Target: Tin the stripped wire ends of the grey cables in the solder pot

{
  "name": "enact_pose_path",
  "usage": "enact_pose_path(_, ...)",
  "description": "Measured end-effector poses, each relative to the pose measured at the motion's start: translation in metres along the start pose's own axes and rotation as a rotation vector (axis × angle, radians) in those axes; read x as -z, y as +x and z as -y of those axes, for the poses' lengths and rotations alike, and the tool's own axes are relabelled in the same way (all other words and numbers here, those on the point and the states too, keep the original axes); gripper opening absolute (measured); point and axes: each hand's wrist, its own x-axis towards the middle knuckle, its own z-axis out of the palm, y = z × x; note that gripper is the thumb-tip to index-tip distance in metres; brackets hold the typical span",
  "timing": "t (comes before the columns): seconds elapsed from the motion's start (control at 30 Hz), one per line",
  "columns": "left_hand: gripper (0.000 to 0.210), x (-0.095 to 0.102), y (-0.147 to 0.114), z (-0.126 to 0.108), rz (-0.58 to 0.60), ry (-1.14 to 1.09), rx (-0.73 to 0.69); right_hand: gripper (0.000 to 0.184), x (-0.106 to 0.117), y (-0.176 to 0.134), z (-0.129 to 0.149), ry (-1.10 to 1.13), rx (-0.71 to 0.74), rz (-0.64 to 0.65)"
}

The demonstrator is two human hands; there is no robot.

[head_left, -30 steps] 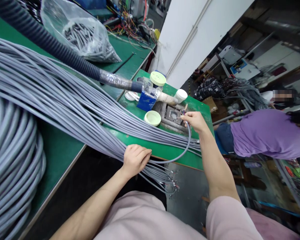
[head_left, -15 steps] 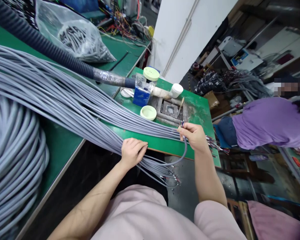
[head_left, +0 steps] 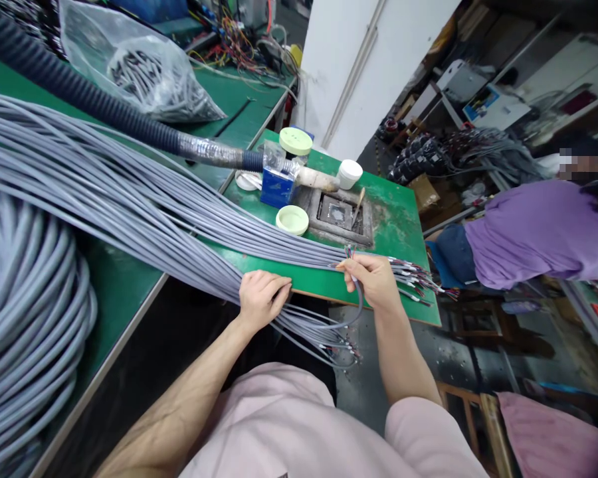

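A thick run of grey cables (head_left: 179, 206) stretches from the left across the green table, its stripped ends (head_left: 418, 275) fanned out at the right. Wrapped over the lower part of these cables at the table's front edge is my left hand (head_left: 263, 299). Below it, several cable ends (head_left: 339, 345) hang off the edge. My right hand (head_left: 371, 279) pinches one grey cable (head_left: 359, 309) near its end, with thin coloured wires (head_left: 349, 251) poking up past the fingers. That cable bends in a loop back toward the left hand.
Behind the cables, a square solder pot (head_left: 339, 214) with a stick (head_left: 359, 207) is set in a dirty frame. A hose (head_left: 214, 151), a blue box (head_left: 278, 187), a shallow pale green dish (head_left: 292, 220) and a white cup (head_left: 349, 172) surround it. A person in purple (head_left: 533, 232) is at right.
My right hand has moved left and slightly down with the cable end, uncovering more of the fanned cable ends. My left hand keeps its grip in nearly the same place.
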Motion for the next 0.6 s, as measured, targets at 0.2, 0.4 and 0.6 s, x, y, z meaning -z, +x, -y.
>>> enact_pose_path(0.2,0.009,-0.0007,-0.0017,0.0007,0.016,0.005,0.012,0.033,-0.0017,-0.0011,-0.0031,0.065,-0.044,0.022)
enact_pose_path(0.4,0.008,-0.0013,-0.0026,0.0011,0.023,0.010,0.020,0.035,-0.0031,0.0005,-0.0045,0.091,-0.094,0.030)
enact_pose_path(0.6,0.009,-0.0009,-0.0021,0.0007,0.013,0.005,0.009,0.034,-0.0037,0.0018,-0.0059,0.101,-0.100,0.033)
